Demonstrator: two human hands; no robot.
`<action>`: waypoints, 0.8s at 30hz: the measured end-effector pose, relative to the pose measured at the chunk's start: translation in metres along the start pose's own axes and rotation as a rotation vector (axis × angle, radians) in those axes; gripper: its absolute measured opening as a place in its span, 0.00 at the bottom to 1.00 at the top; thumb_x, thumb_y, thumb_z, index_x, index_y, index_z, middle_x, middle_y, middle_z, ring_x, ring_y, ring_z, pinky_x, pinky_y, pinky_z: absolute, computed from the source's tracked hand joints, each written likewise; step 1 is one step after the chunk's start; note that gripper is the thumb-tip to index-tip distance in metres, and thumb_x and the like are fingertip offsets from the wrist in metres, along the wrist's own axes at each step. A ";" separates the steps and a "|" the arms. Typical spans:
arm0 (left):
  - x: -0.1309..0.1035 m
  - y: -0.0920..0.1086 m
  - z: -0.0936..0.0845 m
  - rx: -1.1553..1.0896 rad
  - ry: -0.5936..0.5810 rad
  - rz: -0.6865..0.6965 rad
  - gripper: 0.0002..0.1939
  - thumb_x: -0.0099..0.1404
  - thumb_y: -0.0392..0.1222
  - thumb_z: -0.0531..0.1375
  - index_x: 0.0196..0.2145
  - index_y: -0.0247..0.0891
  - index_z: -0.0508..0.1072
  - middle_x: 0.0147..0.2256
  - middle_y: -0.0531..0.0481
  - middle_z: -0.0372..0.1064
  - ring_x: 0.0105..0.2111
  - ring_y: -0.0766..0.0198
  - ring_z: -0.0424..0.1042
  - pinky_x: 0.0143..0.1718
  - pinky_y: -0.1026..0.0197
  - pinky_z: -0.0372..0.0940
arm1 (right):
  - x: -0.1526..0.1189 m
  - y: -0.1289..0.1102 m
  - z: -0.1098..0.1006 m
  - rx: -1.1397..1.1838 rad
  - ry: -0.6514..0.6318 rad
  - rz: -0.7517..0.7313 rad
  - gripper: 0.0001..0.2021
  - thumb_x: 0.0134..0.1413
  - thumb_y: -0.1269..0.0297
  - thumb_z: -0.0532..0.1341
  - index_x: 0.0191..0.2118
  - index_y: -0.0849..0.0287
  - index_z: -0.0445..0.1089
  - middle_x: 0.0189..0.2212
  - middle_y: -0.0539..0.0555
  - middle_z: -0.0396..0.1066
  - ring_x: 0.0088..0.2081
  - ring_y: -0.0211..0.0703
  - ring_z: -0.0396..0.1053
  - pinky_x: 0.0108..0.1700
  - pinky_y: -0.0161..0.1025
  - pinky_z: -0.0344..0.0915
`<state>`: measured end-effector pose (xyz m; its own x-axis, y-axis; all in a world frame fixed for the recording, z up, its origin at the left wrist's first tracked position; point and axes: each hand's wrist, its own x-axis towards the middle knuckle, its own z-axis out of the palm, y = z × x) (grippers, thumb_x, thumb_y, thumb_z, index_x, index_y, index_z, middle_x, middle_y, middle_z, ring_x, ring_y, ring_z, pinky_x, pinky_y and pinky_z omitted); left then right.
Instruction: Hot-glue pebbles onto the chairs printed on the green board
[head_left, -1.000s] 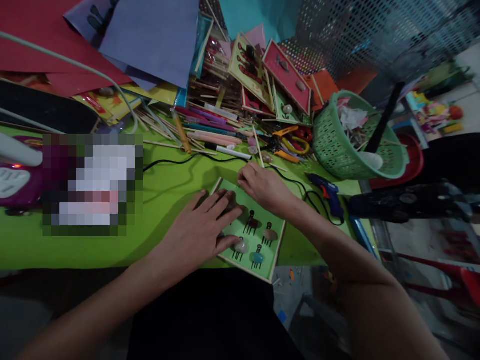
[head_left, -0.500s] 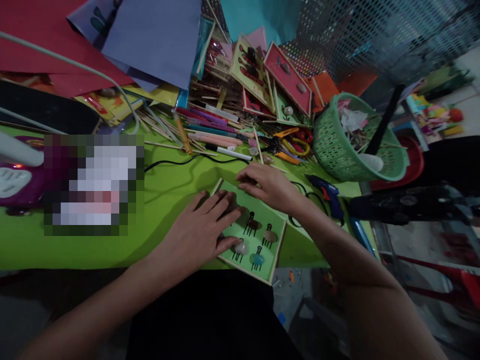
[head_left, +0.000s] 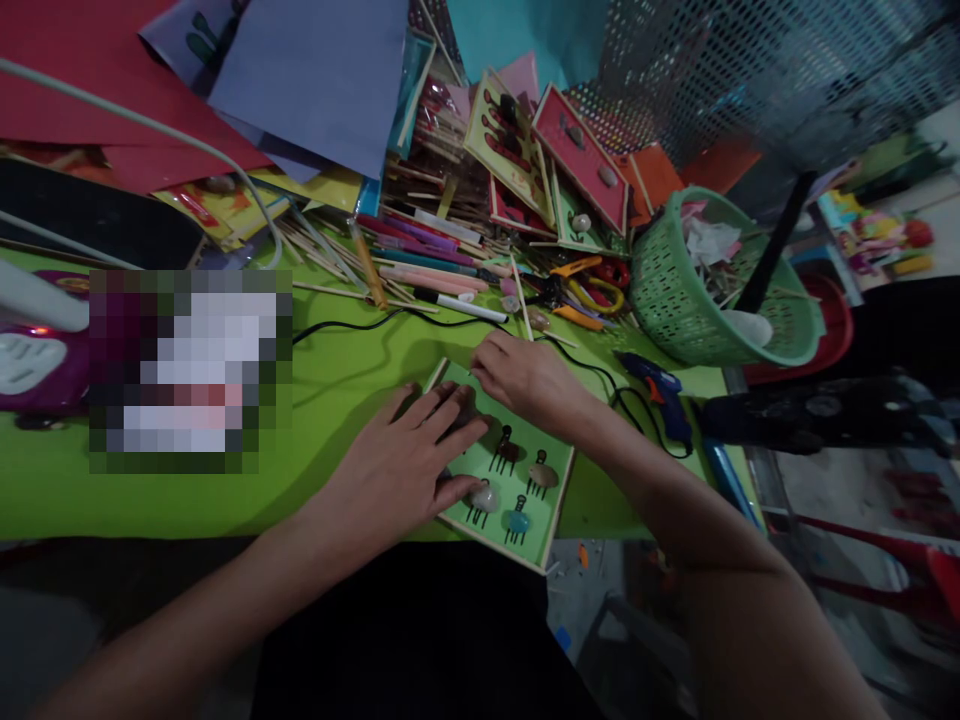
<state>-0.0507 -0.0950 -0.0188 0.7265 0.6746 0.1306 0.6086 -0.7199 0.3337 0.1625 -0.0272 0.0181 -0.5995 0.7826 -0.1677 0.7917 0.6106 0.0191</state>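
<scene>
On the bright green table lies a light green board (head_left: 536, 540) with a thin wooden frame and several stones stuck on it, each with drawn black lines. My left hand (head_left: 424, 450) rests flat with spread fingers over its left part, the thumb touching a whitish stone (head_left: 484, 497). A turquoise stone (head_left: 517, 521) and a tan stone (head_left: 541, 475) sit farther right. My right hand (head_left: 517, 375) is curled at the board's upper edge, its fingers bent together; whether something is between them cannot be made out.
Behind the board are pens (head_left: 427, 275), sticks, scissors (head_left: 592, 295) and framed pictures (head_left: 581, 150). A green basket (head_left: 660, 290) and a blue glue gun (head_left: 664, 395) stand to the right, with a black cord (head_left: 352, 323) across the table. A purple device (head_left: 45, 370) is at the left.
The fingers of my right hand have curled in more tightly at the board's upper edge. My left hand has stayed on the board. The whole view has shifted slightly.
</scene>
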 end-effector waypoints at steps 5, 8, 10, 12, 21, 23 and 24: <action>0.000 0.000 0.001 -0.005 -0.006 0.002 0.26 0.74 0.58 0.53 0.64 0.47 0.66 0.66 0.44 0.62 0.68 0.48 0.57 0.66 0.40 0.52 | 0.002 0.005 0.007 0.081 0.089 0.004 0.11 0.71 0.65 0.51 0.43 0.62 0.70 0.39 0.59 0.71 0.37 0.44 0.67 0.34 0.40 0.54; 0.001 0.000 0.000 -0.003 -0.009 0.002 0.25 0.74 0.57 0.54 0.64 0.47 0.66 0.65 0.44 0.63 0.68 0.49 0.56 0.66 0.40 0.52 | 0.003 0.008 0.011 0.115 0.163 0.005 0.10 0.71 0.66 0.51 0.41 0.61 0.69 0.38 0.58 0.71 0.36 0.44 0.66 0.35 0.40 0.56; 0.000 0.001 -0.001 0.000 -0.003 0.002 0.25 0.74 0.57 0.54 0.64 0.47 0.66 0.65 0.45 0.63 0.68 0.49 0.57 0.66 0.41 0.53 | 0.004 0.010 0.014 0.136 0.206 0.000 0.09 0.70 0.66 0.52 0.40 0.60 0.69 0.37 0.57 0.71 0.36 0.44 0.66 0.36 0.40 0.57; 0.000 0.001 -0.001 -0.001 0.004 0.003 0.25 0.75 0.57 0.54 0.64 0.47 0.66 0.66 0.45 0.63 0.67 0.49 0.58 0.66 0.41 0.53 | 0.005 0.011 0.018 0.152 0.238 0.000 0.08 0.69 0.67 0.53 0.40 0.60 0.68 0.37 0.58 0.71 0.37 0.45 0.66 0.37 0.40 0.58; 0.000 0.002 -0.002 -0.011 -0.011 -0.011 0.26 0.74 0.56 0.55 0.65 0.48 0.65 0.67 0.45 0.61 0.67 0.48 0.58 0.66 0.41 0.53 | 0.008 0.022 0.014 0.236 0.371 0.073 0.05 0.65 0.68 0.55 0.38 0.58 0.67 0.35 0.56 0.70 0.36 0.44 0.65 0.38 0.41 0.58; 0.000 0.001 -0.002 -0.009 -0.011 -0.007 0.26 0.74 0.56 0.55 0.65 0.48 0.65 0.67 0.45 0.61 0.67 0.49 0.58 0.65 0.41 0.53 | 0.007 0.024 0.009 0.325 0.406 0.084 0.04 0.64 0.68 0.57 0.36 0.57 0.67 0.33 0.55 0.69 0.35 0.43 0.65 0.39 0.41 0.60; 0.000 0.001 -0.002 -0.009 -0.014 -0.005 0.26 0.74 0.56 0.55 0.65 0.48 0.65 0.67 0.45 0.61 0.67 0.49 0.58 0.65 0.41 0.53 | 0.006 0.024 0.007 0.392 0.424 0.098 0.04 0.62 0.69 0.58 0.35 0.57 0.66 0.33 0.54 0.69 0.35 0.42 0.65 0.39 0.41 0.61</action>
<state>-0.0508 -0.0953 -0.0161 0.7278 0.6760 0.1155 0.6096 -0.7148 0.3426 0.1791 -0.0087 0.0110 -0.4520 0.8625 0.2276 0.7816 0.5059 -0.3649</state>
